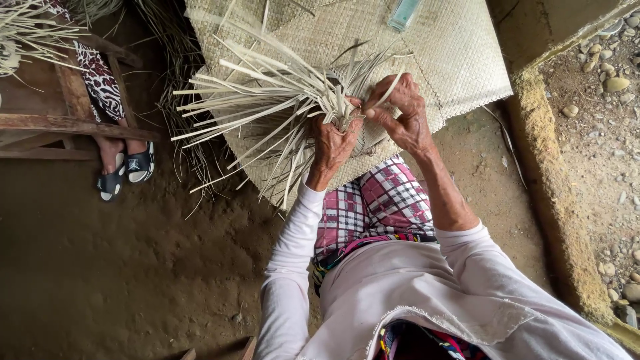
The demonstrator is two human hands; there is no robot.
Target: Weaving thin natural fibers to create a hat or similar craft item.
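Gripping bundle of pale strips [267, 110] at its gathered end: left hand [331, 141], fingers clenched around it, above lap. Right hand [400, 113] just beside, thumb and fingertips pinching single strip [389, 90] that bends up from same gathered end. Loose strip ends fan out left, over woven mat [453, 60] spread on dirt floor [133, 267]. Pale blue bottle [404, 13] lies on mat at top. Another person's feet in black sandals [125, 173] stand left, beside wooden bench [60, 127]. Gravel [607, 100] beyond concrete kerb [553, 193], right.
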